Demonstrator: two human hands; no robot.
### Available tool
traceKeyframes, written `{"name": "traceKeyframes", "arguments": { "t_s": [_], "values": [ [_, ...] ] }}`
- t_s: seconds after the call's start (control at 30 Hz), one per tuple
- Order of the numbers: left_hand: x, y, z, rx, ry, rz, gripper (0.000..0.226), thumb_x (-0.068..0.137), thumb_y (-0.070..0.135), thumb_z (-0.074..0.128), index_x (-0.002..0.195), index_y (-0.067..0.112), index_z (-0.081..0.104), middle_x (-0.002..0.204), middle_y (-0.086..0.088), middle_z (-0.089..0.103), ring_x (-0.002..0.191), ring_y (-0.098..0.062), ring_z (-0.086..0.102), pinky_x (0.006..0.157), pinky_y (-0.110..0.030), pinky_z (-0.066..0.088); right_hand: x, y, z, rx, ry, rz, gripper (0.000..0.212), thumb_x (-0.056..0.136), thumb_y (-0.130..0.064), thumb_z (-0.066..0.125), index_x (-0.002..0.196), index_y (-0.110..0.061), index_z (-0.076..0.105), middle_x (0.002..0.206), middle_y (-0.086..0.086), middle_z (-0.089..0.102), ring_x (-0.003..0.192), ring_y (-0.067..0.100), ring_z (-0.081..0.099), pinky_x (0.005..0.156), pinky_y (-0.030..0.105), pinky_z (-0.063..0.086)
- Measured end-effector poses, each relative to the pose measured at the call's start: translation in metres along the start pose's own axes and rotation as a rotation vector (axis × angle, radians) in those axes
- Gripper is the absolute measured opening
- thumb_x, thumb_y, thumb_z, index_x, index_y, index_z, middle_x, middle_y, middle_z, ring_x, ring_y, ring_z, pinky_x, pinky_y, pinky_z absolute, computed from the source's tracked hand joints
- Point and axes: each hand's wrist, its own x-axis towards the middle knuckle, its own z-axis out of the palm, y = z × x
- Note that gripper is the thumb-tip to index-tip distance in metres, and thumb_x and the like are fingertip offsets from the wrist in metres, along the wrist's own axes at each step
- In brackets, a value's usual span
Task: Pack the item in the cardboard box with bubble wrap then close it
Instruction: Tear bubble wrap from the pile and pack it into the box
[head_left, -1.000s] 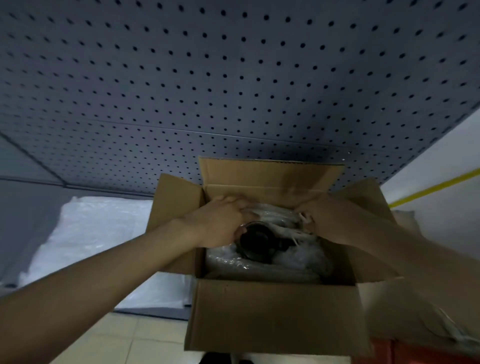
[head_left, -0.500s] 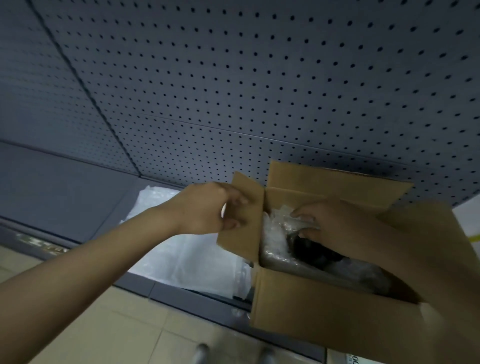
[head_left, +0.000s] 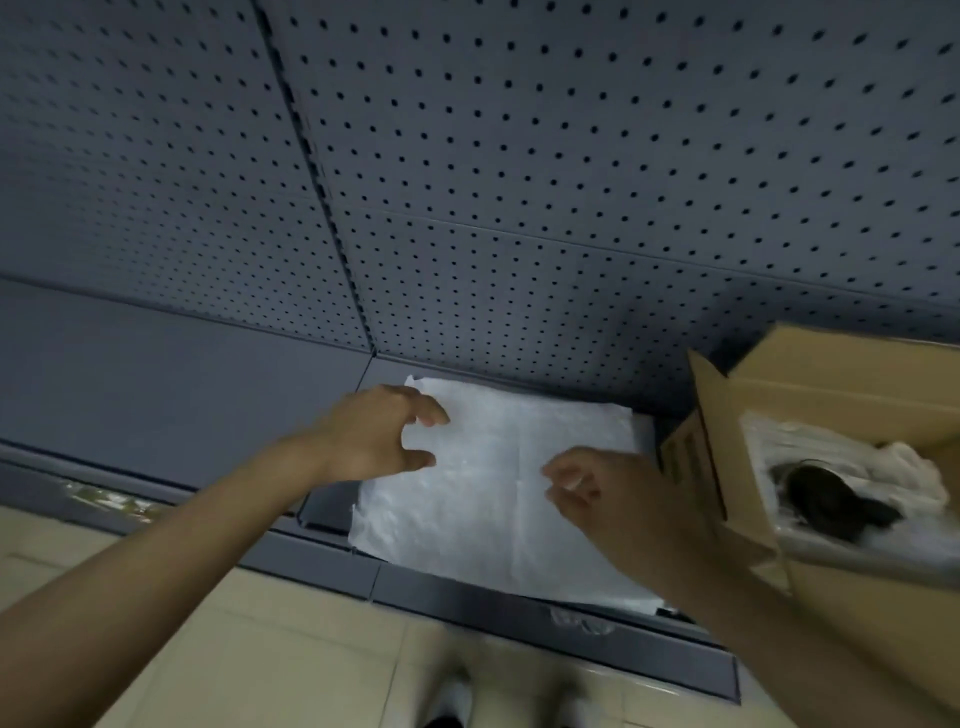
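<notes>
A flat white sheet of bubble wrap (head_left: 498, 483) lies on the low grey shelf (head_left: 171, 374). My left hand (head_left: 374, 439) hovers over the sheet's left edge with fingers spread and empty. Over the sheet's right part, my right hand (head_left: 618, 501) is also spread with nothing in it. The open cardboard box (head_left: 810, 395) stands at the right edge of the view, its flaps up. Inside it a dark round item (head_left: 831, 501) rests in crumpled bubble wrap (head_left: 904, 467).
A grey pegboard wall (head_left: 519, 156) rises behind the shelf. The shelf's front lip (head_left: 467, 587) runs above a beige tiled floor (head_left: 260, 665). My shoes (head_left: 457, 701) show at the bottom edge.
Both hands have left the box and moved left over the flat sheet. The view has swung left, so the box now sits at the right edge.
</notes>
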Motion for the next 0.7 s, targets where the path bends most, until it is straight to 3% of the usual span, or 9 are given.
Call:
{"name": "traceKeyframes", "arguments": {
  "t_s": [0.07, 0.17, 0.2, 0.27, 0.37, 0.43, 0.53, 0.6, 0.7],
  "values": [
    [0.001, -0.017, 0.010, 0.004, -0.041, -0.013, 0.048, 0.083, 0.043, 0.066, 0.129, 0.039, 0.051, 0.131, 0.017, 0.055, 0.117, -0.007, 0.054, 0.095, -0.022, 0.040, 0.000, 0.020, 0.038, 0.193, 0.007, 0.314, 0.007, 0.083, -0.026, 0.069, 0.077, -0.024, 0.067, 0.067, -0.012, 0.064, 0.065, 0.008, 0.062, 0.064, 0.018, 0.050],
    [0.003, -0.032, 0.021, 0.005, -0.068, -0.021, 0.047, 0.084, 0.044, 0.064, 0.129, 0.040, 0.051, 0.133, 0.017, 0.054, 0.115, -0.007, 0.055, 0.088, -0.019, 0.039, -0.012, 0.059, 0.080, 0.797, 0.048, 0.968, 0.025, 0.084, -0.012, 0.069, 0.063, -0.004, 0.057, 0.038, 0.002, 0.052, 0.031, 0.013, 0.050, 0.039, 0.016, 0.042],
    [0.004, -0.035, 0.024, -0.005, -0.070, -0.028, 0.047, 0.084, 0.044, 0.064, 0.129, 0.040, 0.051, 0.133, 0.017, 0.054, 0.115, -0.006, 0.055, 0.088, -0.020, 0.040, -0.016, 0.068, 0.087, 0.972, 0.073, 1.135, 0.026, 0.085, -0.009, 0.068, 0.065, -0.002, 0.053, 0.035, 0.005, 0.045, 0.023, 0.014, 0.042, 0.032, 0.014, 0.038],
    [0.004, -0.041, 0.029, -0.033, -0.084, -0.040, 0.047, 0.084, 0.044, 0.065, 0.128, 0.041, 0.051, 0.134, 0.017, 0.054, 0.114, -0.006, 0.055, 0.090, -0.021, 0.042, -0.022, 0.083, 0.096, 1.126, 0.095, 1.368, 0.023, 0.084, -0.015, 0.070, 0.073, -0.002, 0.053, 0.051, 0.011, 0.041, 0.029, 0.017, 0.040, 0.031, 0.021, 0.045],
    [0.005, -0.046, 0.033, -0.056, -0.102, -0.029, 0.047, 0.084, 0.043, 0.065, 0.128, 0.040, 0.051, 0.133, 0.017, 0.054, 0.114, -0.005, 0.056, 0.088, -0.019, 0.040, -0.016, 0.096, 0.105, 1.304, 0.122, 1.422, 0.026, 0.085, -0.022, 0.068, 0.100, -0.004, 0.057, 0.072, 0.012, 0.043, 0.057, 0.021, 0.043, 0.036, 0.030, 0.049],
    [0.006, -0.049, 0.033, -0.058, -0.092, -0.018, 0.047, 0.084, 0.043, 0.066, 0.128, 0.040, 0.052, 0.132, 0.017, 0.055, 0.113, -0.005, 0.056, 0.085, -0.018, 0.038, -0.014, 0.095, 0.107, 1.420, 0.243, 1.391, 0.033, 0.086, -0.021, 0.067, 0.111, -0.006, 0.050, 0.082, 0.013, 0.046, 0.072, 0.023, 0.050, 0.036, 0.030, 0.051],
    [0.005, -0.051, 0.032, -0.072, -0.077, -0.019, 0.047, 0.083, 0.042, 0.067, 0.127, 0.039, 0.053, 0.128, 0.017, 0.057, 0.111, -0.005, 0.057, 0.088, -0.021, 0.043, -0.016, 0.092, 0.107, 1.432, 0.348, 1.306, 0.011, 0.089, -0.012, 0.062, 0.091, -0.007, 0.052, 0.086, 0.009, 0.047, 0.096, 0.021, 0.050, 0.034, 0.029, 0.050],
    [0.003, -0.053, 0.033, -0.076, -0.086, -0.020, 0.047, 0.082, 0.042, 0.067, 0.127, 0.040, 0.053, 0.127, 0.017, 0.057, 0.110, -0.006, 0.057, 0.090, -0.022, 0.044, -0.016, 0.096, 0.111, 1.413, 0.398, 1.286, 0.010, 0.089, -0.009, 0.060, 0.084, -0.006, 0.052, 0.084, 0.009, 0.051, 0.083, 0.020, 0.054, 0.033, 0.025, 0.051],
    [0.000, -0.055, 0.035, -0.079, -0.086, -0.018, 0.046, 0.083, 0.042, 0.067, 0.126, 0.039, 0.053, 0.126, 0.016, 0.058, 0.107, -0.006, 0.058, 0.090, -0.024, 0.046, -0.014, 0.098, 0.117, 1.339, 0.550, 1.162, 0.010, 0.086, -0.004, 0.061, 0.095, -0.005, 0.058, 0.084, 0.010, 0.056, 0.067, 0.017, 0.051, 0.042, 0.022, 0.052]
  ]
}}
